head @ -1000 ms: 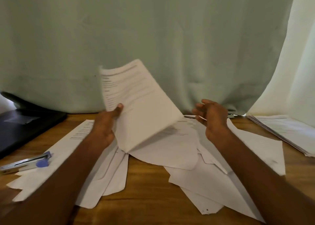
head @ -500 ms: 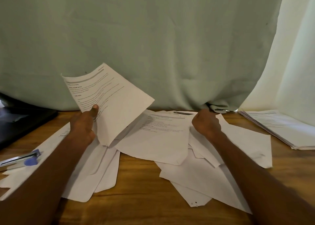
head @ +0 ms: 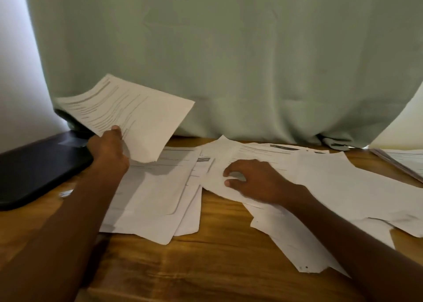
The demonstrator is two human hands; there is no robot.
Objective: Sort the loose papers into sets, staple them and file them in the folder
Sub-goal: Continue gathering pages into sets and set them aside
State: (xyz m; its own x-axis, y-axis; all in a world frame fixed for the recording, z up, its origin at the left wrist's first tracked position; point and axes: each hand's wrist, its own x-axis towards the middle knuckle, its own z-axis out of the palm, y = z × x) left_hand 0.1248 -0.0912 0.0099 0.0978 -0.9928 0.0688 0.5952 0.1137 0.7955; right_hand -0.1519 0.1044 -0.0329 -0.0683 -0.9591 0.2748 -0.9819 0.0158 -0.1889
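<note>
Grainy wooden table [head: 217, 267], left hand [head: 108, 149] pinching printed sheet [head: 135, 116], right hand [head: 254, 182] spread on loose papers [head: 343, 187]

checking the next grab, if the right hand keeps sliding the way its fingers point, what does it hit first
The right hand points left across the table. First in that line is probably the overlapping pile of papers under the left arm, though depth is hard to judge.

Dim, soft light is admitted around the green curtain [head: 229, 61] from both bright sides, faint shadows are cast under the raised sheet [head: 128, 111], and edges are blurred and bowed.
</note>
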